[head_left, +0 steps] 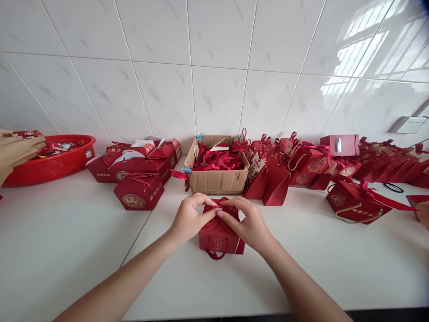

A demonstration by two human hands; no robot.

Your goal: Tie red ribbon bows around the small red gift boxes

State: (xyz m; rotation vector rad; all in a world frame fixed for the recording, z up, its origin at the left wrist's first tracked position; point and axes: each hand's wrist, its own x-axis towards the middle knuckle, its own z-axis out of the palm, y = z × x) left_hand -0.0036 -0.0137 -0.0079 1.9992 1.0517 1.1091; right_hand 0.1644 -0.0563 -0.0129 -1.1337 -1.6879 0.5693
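Note:
A red gift box [217, 239] with gold print and a dark red cord handle stands upright on the white table in front of me. On its top, my left hand [196, 217] pinches a red ribbon [216, 206] between thumb and forefinger. My right hand [246, 219] pinches the same ribbon from the other side, thumb tips almost meeting. The fingers partly hide the ribbon's shape. Just behind the box, a cardboard carton [217, 181] holds a heap of red ribbons [219, 158].
Several red gift boxes [139, 192] stand left of the carton. More red boxes [310, 163] line the wall rightward, with a ribboned box [357, 203] nearer. Far left, another person's sleeve [20, 154] reaches over a red basin [56, 167]. Another person's hand [424, 214] shows at the right edge.

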